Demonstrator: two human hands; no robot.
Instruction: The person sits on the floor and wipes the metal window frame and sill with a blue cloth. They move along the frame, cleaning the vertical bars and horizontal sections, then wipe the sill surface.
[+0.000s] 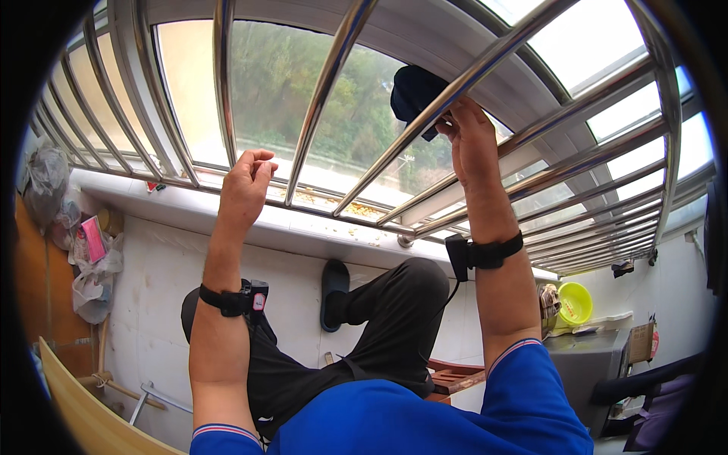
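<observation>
My right hand (475, 133) is raised to the window bars, its fingertips pinching the edge of a dark navy cloth (415, 94). One slanting stainless-steel bar (392, 151) crosses in front of the cloth, which lies close to the window frame and glass. Part of my right fingers is hidden by that bar. Lower and to the left, my left hand (247, 185) hovers near an upright bar (225, 85). Its fingers are loosely curled in, with nothing visible in them. Behind the bars, the window pane (278, 85) looks out on blurred greenery.
Yellowish bits (364, 210) lie scattered on the white sill (301, 227). Plastic bags (94, 290) hang at the left, above wooden poles (131, 392). A wooden stool (455, 375) stands by my right leg. A lime-green basin (574, 303) sits at the right above a grey cabinet (586, 355).
</observation>
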